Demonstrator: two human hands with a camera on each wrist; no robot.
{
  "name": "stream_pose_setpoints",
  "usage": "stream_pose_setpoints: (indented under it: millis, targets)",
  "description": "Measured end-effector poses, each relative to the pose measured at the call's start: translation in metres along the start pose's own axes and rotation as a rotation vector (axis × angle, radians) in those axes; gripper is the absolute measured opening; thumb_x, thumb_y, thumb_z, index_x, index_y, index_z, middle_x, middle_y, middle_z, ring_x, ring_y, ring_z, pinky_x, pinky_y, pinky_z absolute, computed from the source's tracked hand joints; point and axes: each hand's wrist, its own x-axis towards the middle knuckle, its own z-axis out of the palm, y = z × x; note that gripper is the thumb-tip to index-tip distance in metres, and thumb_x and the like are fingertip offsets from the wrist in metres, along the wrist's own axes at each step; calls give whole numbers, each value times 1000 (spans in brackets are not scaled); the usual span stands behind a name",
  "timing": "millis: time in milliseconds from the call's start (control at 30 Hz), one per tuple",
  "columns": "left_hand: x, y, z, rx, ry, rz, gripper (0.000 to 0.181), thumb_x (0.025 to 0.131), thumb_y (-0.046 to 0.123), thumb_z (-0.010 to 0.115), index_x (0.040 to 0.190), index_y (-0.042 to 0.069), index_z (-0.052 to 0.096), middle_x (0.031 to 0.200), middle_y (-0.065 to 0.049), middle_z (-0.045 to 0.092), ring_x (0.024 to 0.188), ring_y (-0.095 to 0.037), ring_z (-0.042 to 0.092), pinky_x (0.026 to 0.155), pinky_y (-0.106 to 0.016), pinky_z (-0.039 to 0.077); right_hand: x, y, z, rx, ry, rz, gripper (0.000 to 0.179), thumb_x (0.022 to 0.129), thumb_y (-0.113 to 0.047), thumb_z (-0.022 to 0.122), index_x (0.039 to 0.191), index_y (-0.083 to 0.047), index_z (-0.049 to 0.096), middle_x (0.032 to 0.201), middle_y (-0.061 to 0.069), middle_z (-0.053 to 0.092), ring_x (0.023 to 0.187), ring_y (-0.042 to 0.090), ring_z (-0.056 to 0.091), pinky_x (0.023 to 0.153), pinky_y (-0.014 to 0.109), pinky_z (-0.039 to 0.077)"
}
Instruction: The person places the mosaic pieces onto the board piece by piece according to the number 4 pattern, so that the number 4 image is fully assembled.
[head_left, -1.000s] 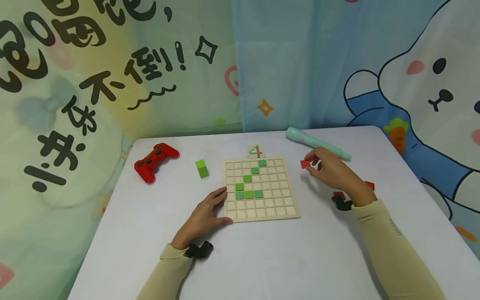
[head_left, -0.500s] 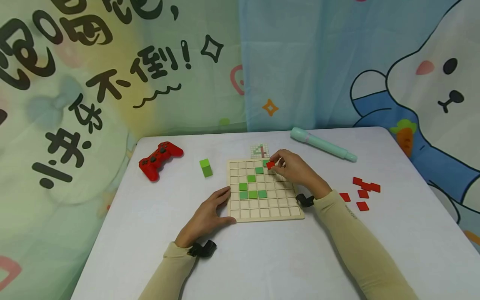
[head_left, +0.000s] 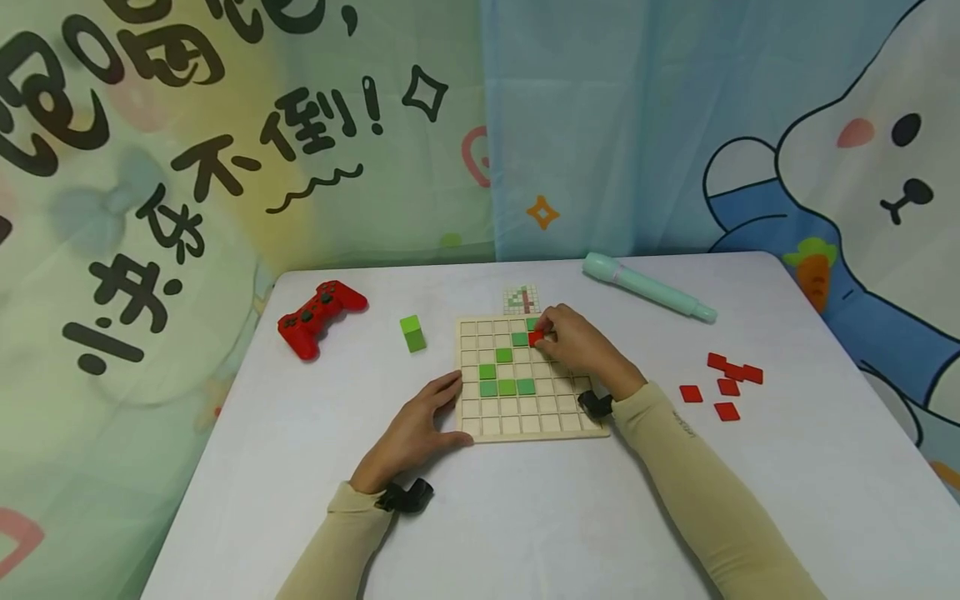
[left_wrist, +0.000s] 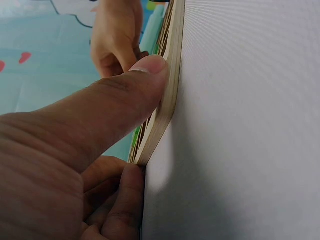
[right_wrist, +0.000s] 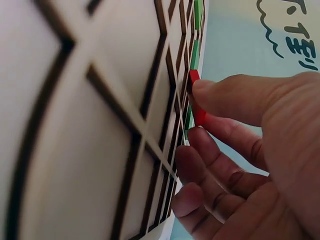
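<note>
My right hand (head_left: 581,343) pinches a red square tile (head_left: 535,338) between thumb and fingers over the wooden grid board (head_left: 547,435). The tile sits over a square just right of a green tile (head_left: 520,339), near the board's far edge. In the right wrist view the red tile (right_wrist: 198,112) is tilted close over the grid lines, with the other fingers loosely bent below it. My left hand (head_left: 415,429) holds the board's near left corner. In the left wrist view its thumb lies along the board's edge (left_wrist: 167,102) and the other fingers are at the adjoining side.
Several loose red tiles (head_left: 727,387) lie right of the board. A stack of green tiles (head_left: 412,333) and a red game controller (head_left: 321,318) are to the left. Behind the board are a small pattern card (head_left: 521,299) and a mint-green tube (head_left: 648,289).
My right hand has carried the red tile leftward from beside the board to above its far part, then slightly nearer and left. The left hand has stayed at the board's corner.
</note>
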Motion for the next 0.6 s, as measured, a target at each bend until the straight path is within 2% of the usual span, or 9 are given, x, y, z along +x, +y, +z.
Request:
stream_pose_setpoints:
  millis: [267,600]
  targets:
    - [0,1,-1,-7,2,-2,95,84,24,93,163,6,43,175,-2,36,163,-27,33,129,-51,37,2,-2,0,-36,-14,15,25,105,-19,67,125,-3,64,130,19,60,113,33,62,101,52,54]
    - [-1,-1,1,-9,8,-10,95,84,24,93,163,7,43,175,-1,36,164,-26,33,129,-50,38,3,-6,0,-22,-28,14,26,105,-17,67,128,-4,63,131,20,59,120,35,61,103,52,54]
